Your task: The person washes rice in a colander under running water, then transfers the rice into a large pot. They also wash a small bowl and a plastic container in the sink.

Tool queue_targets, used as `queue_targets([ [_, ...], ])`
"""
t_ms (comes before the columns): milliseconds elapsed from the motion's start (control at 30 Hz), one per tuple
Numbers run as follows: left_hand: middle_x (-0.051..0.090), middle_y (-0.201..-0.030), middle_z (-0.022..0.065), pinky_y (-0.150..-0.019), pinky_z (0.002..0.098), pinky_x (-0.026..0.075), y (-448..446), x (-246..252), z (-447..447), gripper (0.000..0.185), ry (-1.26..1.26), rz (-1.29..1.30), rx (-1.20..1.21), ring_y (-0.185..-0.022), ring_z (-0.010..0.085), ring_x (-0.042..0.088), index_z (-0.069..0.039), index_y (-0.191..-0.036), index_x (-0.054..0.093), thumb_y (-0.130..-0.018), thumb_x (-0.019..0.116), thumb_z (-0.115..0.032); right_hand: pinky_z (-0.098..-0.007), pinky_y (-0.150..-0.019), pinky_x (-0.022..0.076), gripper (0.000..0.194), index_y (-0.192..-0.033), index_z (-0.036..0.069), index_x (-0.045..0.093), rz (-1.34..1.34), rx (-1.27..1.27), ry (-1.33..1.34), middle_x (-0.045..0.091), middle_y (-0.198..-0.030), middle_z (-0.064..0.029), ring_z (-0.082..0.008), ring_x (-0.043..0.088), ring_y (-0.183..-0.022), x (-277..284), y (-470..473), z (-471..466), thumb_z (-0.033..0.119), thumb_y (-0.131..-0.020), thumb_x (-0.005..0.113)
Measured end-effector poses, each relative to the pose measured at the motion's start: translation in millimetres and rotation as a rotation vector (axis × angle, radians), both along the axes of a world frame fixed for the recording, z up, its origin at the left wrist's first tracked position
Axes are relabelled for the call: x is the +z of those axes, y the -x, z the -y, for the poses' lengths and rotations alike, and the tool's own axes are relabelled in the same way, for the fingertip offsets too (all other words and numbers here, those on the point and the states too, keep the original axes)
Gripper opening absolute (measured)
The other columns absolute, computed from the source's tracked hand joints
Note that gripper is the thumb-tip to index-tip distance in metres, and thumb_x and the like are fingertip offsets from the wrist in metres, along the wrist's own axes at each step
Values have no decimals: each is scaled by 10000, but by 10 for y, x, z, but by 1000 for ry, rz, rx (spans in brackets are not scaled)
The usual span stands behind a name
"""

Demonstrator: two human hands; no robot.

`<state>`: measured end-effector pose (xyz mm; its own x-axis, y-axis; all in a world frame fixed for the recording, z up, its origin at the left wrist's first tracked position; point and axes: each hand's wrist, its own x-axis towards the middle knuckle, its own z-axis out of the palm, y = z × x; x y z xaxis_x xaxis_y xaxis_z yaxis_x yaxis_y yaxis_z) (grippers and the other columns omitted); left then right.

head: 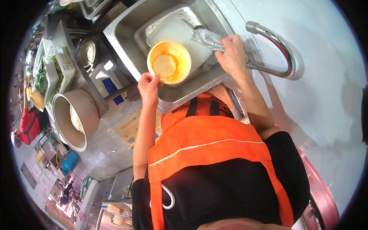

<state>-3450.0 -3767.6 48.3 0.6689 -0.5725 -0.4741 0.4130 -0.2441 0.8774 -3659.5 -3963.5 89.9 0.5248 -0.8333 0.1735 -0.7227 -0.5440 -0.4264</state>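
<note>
My left hand (150,87) grips the near rim of a yellow plastic bowl (169,62), which is tilted over a stainless steel sink (178,93). A little orange-yellow liquid or residue shows inside the bowl. At the sink's right side my right hand (232,54) is closed on one end of a crumpled, silvery ribbed piece (207,37), perhaps a hose or sleeve; its exact kind is unclear. Beneath both lies a large whitish translucent board or tray (178,31) in the sink, with wet, foamy patches about it.
A chrome faucet (283,46) curves out at the right wall. To the left stand a large metal pot (76,118) with white contents and a white plastic basket (64,61) with leafy greens. A person in red (29,126) is at the far left. Flattened cardboard (129,128) lies on the floor.
</note>
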Motion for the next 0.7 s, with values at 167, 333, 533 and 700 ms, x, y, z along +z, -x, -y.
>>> queue_targets([
  [167, 581, -691, 40, -522, 226, 440, 179, -304, 377, 162, -71, -10, -150, -546, 119, 533, -51, -843, 506, -832, 661, -97, -392, -828, 455, 285, -987, -12, 572, 246, -46, -256, 587, -971, -202, -339, 578, -937, -47, 35, -17, 48, -710, 605],
  [333, 595, -661, 67, -544, 279, 451, 174, -385, 681, 196, -161, 503, -416, -560, 144, 555, -8, -794, 553, -799, 693, -145, -373, -883, 443, 395, -1131, 9, 564, 341, -65, -295, 589, -1129, -204, -340, 575, -1030, -235, 147, -52, 36, -736, 576],
  [533, 634, -683, 132, -607, 357, 491, 181, -638, 1034, 217, -258, 619, -554, -639, 220, 626, 8, -797, 571, -752, 716, -147, -403, -897, 438, 397, -1153, 26, 566, 279, -36, -460, 576, -1132, -211, -369, 560, -1035, -273, 329, -153, 13, -757, 540],
  [700, 642, -727, 112, -552, 297, 502, 118, -704, 798, 306, -224, 315, -433, -624, 159, 632, 49, -898, 581, -802, 708, -212, -384, -766, 473, 253, -1045, -2, 598, 311, -148, -588, 644, -908, -198, -336, 623, -831, -296, 453, -200, 124, -828, 628],
])
